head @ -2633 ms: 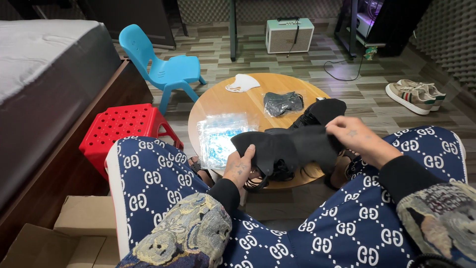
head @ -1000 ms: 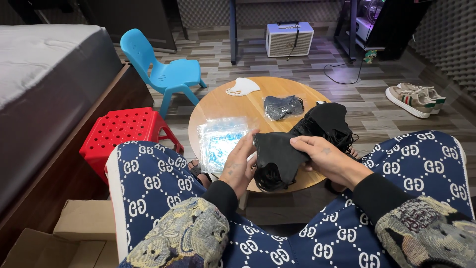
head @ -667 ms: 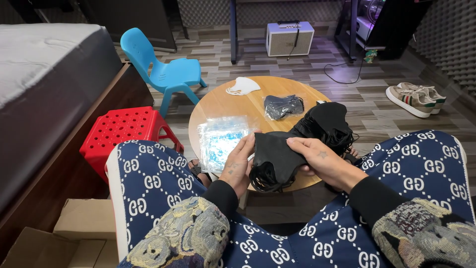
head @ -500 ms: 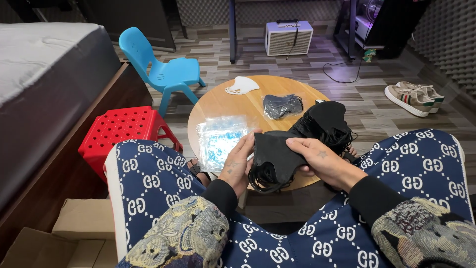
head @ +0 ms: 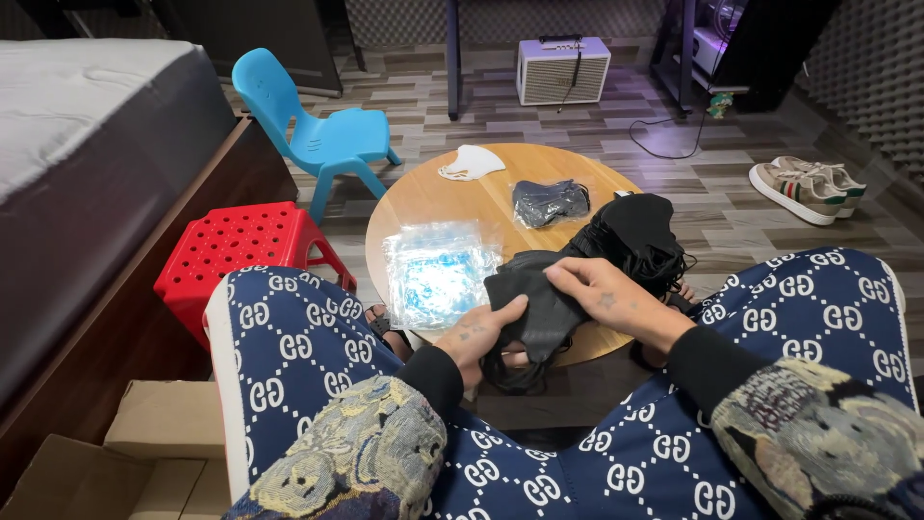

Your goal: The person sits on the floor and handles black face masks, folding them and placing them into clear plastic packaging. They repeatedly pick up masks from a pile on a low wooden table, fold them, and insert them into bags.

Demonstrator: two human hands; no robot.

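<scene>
I sit at a small round wooden table (head: 438, 197). Both hands hold a black cloth face mask (head: 539, 308) over the table's near edge. My left hand (head: 478, 337) grips its lower left part, thumb on top. My right hand (head: 602, 294) pinches its upper right edge. Just behind the right hand lies a pile of more black masks (head: 635, 236). A clear plastic bag of blue masks (head: 438, 270) lies to the left of my hands.
A bagged dark mask (head: 549, 200) and a white mask (head: 470, 162) lie farther back on the table. A red plastic stool (head: 236, 250), a blue child's chair (head: 322, 140) and a bed (head: 87, 164) stand at left. Cardboard boxes (head: 144, 453) sit at lower left, shoes (head: 807, 186) at right.
The black mask was stretched wide between my hands; now it is folded together and held closer to me, with my right hand drawn in toward the left.
</scene>
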